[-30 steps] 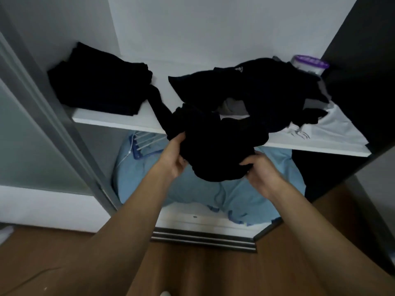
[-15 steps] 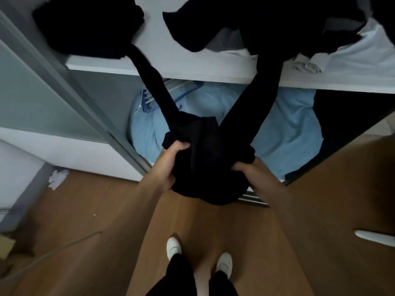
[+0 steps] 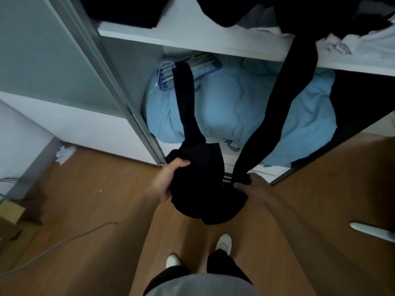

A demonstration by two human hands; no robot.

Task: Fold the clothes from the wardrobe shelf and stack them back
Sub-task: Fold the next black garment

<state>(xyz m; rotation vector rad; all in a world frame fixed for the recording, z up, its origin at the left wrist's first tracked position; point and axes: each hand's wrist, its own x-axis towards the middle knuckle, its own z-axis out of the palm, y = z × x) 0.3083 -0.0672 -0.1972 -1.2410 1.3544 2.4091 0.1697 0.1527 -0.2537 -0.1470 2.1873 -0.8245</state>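
Note:
A black garment [image 3: 205,189] hangs bunched between my hands, low in front of the wardrobe. My left hand [image 3: 168,180] grips its left edge and my right hand [image 3: 252,189] pinches its right side. One black strip rises from the bundle on the left and hangs free. The other stretches up over the white shelf [image 3: 192,37] edge into a dark pile of clothes [image 3: 267,11]. A folded black stack [image 3: 119,11] lies at the shelf's left end. A white garment [image 3: 363,45] lies at its right end.
A light blue bedding heap [image 3: 235,107] with a blue hanger rack [image 3: 192,69] fills the space under the shelf. The sliding door frame [image 3: 111,82] stands on the left. On the wooden floor lie crumpled paper [image 3: 64,153], a cable [image 3: 64,240] and a cardboard box [image 3: 10,212]. My white shoes [image 3: 223,244] show below.
I have pulled the black garment down and away from the shelf. Its left strip has slipped off the shelf and hangs free. The view has tilted down towards the floor.

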